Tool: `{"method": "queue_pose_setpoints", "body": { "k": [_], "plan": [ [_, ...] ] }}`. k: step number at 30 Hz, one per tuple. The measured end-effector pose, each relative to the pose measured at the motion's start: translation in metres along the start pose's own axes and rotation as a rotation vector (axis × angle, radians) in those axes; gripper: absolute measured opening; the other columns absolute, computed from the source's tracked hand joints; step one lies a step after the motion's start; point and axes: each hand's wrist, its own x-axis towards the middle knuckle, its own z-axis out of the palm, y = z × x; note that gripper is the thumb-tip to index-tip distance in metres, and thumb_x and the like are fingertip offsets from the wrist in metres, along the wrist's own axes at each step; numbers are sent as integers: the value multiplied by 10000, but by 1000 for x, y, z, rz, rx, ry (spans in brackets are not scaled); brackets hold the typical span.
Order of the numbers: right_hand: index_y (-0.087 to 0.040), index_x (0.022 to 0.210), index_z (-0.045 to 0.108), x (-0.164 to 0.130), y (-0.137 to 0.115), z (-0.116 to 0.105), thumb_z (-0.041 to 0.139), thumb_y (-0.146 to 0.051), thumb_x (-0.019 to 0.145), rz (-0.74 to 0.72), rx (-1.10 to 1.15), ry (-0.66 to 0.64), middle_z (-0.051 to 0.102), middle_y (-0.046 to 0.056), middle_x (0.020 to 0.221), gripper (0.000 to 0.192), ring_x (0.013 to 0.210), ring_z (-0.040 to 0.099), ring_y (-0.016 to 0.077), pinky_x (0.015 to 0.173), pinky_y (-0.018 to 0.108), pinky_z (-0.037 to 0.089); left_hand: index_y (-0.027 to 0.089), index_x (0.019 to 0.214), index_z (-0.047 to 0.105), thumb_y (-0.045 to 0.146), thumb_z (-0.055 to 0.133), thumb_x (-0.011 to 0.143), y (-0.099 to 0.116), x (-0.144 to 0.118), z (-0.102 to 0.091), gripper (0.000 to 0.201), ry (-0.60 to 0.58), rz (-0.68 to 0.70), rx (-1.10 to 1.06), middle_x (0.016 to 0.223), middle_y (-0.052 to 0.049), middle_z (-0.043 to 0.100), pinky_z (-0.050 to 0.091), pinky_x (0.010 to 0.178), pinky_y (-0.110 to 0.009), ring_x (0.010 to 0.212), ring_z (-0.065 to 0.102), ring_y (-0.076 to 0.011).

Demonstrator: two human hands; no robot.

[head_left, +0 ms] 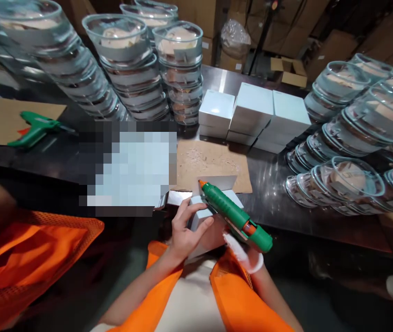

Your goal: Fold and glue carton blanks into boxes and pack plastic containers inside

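Note:
My left hand [187,230] grips a small white cardboard box [201,213] at the near edge of the steel table, its flap [217,183] standing open. My right hand [243,251], with white wrapped fingers, holds a green glue gun [236,216]. The gun's orange nozzle [201,184] touches the base of the open flap. A brown cardboard mat [213,161] lies just behind the box.
Closed white boxes [253,113] are stacked behind the mat. Stacks of clear lidded bowls [179,69] stand at the back, and more lean at the right [348,133]. A second green glue gun [35,128] lies at the left. A person's orange vest [26,258] is at my left.

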Motion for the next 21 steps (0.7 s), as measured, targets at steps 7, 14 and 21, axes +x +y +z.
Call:
{"method": "queue_pose_setpoints", "body": {
  "k": [7,14,21],
  "plan": [
    [-195,831,823,0,27,-16,850,-693,745,218,170,56,815,98,814,505,716,779,269,703,401,696,263,1094,795,391,814,911,-4,-1,-3,224,20,-58,-15,1123,-61,765,541,1006,-327,1175,691,-238],
    [-193,702,767,10,22,-26,931,-650,597,368,230,289,740,58,671,496,563,664,196,563,346,611,255,1057,807,459,824,879,-7,-3,-4,271,-4,-202,-85,1120,-72,755,495,1064,-367,1238,653,-275],
    [-151,993,838,47,16,-51,872,-590,679,491,408,175,694,12,574,541,388,460,99,358,231,346,241,992,776,513,809,845,-7,8,-15,311,75,-351,-163,1034,-41,703,479,763,-286,889,624,-203]
  ]
}}
